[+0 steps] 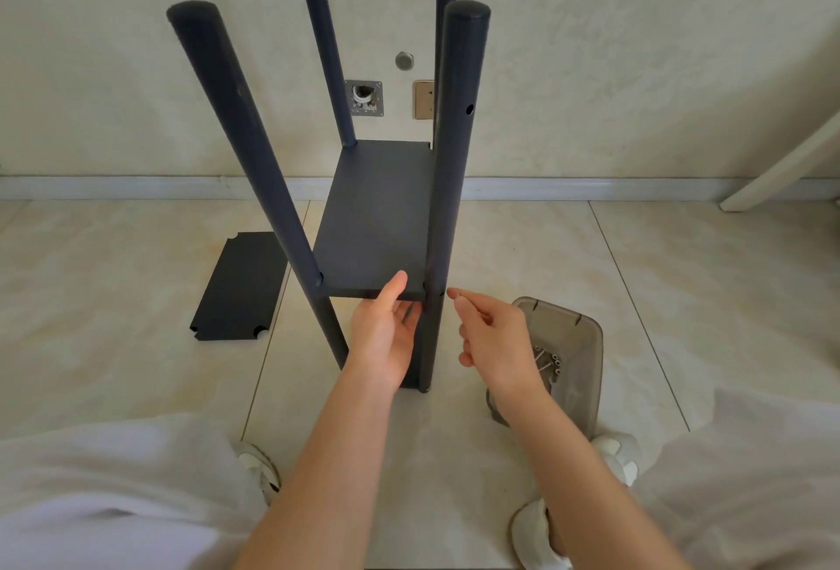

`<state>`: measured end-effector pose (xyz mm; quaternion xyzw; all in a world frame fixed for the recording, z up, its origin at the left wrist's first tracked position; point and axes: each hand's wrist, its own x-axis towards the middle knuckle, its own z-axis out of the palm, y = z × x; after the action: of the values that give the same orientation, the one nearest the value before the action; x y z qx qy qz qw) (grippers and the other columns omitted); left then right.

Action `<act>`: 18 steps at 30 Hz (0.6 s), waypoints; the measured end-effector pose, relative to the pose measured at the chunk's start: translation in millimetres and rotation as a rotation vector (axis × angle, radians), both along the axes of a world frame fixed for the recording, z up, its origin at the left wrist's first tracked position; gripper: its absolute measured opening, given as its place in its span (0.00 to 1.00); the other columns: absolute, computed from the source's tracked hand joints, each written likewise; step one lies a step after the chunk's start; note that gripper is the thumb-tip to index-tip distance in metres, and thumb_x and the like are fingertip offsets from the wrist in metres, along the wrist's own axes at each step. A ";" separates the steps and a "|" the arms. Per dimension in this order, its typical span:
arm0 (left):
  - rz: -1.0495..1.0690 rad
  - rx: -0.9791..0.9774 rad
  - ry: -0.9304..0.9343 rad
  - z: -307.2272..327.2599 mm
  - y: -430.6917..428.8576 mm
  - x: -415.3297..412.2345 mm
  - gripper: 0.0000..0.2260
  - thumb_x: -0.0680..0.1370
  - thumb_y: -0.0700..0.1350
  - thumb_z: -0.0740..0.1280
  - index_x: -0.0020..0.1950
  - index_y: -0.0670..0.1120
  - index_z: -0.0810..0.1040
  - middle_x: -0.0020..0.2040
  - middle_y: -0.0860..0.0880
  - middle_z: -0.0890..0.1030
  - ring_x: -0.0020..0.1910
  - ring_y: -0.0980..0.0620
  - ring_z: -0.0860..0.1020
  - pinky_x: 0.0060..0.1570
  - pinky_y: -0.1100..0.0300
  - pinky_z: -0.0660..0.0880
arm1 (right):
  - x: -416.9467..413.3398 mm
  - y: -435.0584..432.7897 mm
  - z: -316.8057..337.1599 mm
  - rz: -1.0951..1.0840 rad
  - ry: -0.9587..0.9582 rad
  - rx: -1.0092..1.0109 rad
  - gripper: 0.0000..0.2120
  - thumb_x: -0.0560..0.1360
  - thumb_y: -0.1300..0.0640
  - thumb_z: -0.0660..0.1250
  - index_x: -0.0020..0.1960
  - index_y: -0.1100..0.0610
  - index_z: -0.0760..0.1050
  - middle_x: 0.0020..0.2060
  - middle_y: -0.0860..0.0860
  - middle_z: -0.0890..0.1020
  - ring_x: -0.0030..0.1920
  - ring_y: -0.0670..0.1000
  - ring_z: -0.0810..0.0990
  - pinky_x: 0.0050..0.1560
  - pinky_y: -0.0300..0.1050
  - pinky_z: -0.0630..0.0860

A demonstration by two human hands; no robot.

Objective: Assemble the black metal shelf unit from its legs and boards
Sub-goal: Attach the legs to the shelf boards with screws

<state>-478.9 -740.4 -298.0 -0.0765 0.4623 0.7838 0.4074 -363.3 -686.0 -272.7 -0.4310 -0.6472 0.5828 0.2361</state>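
Shelf unit (254, 146) stood upright straight ahead, near right leg (447, 169) vertical, board (377, 224) level at hand height; left hand (386, 333) gripped the board's near edge, thumb on top, right hand (488, 335), just beside that leg, pinched what looked like a screw (456, 293) toward its side hole.

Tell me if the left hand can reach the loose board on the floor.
Probably yes, but not directly: the left hand holds the fitted shelf by its edge, and the near left leg stands between it and the loose board. It must release and reach round.
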 end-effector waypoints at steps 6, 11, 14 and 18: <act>-0.030 -0.068 0.058 -2.0 -2.5 -1.7 0.15 0.79 0.43 0.71 0.65 0.43 0.78 0.60 0.44 0.83 0.59 0.45 0.82 0.64 0.52 0.76 | 1.4 -7.6 -2.5 0.086 -0.004 -0.131 0.19 0.82 0.66 0.50 0.64 0.56 0.74 0.22 0.42 0.65 0.25 0.42 0.67 0.38 0.44 0.72; -0.030 -0.081 0.107 -4.8 -3.7 -1.4 0.18 0.79 0.41 0.71 0.68 0.41 0.75 0.62 0.42 0.81 0.60 0.45 0.81 0.65 0.51 0.76 | 3.7 -9.5 0.5 0.108 0.020 -0.025 0.16 0.81 0.68 0.56 0.60 0.53 0.76 0.36 0.48 0.82 0.30 0.43 0.78 0.37 0.38 0.79; -0.094 -0.111 0.194 -8.4 -6.3 -1.2 0.14 0.79 0.39 0.70 0.64 0.39 0.77 0.59 0.42 0.82 0.60 0.43 0.81 0.65 0.51 0.76 | 6.9 -12.6 1.7 0.083 0.094 0.005 0.17 0.80 0.67 0.63 0.51 0.44 0.75 0.38 0.47 0.85 0.34 0.47 0.85 0.38 0.37 0.81; -0.141 -0.165 0.272 -9.1 -8.6 -1.0 0.11 0.79 0.40 0.71 0.60 0.42 0.78 0.56 0.43 0.83 0.59 0.44 0.81 0.64 0.50 0.77 | 6.9 -11.6 3.9 0.054 0.153 -0.045 0.15 0.78 0.66 0.67 0.48 0.45 0.76 0.37 0.48 0.86 0.35 0.49 0.86 0.35 0.34 0.79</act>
<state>-480.0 -749.0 -307.1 0.0299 0.5802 0.7158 0.3875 -356.4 -697.6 -268.8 -0.3725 -0.6253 0.6348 0.2592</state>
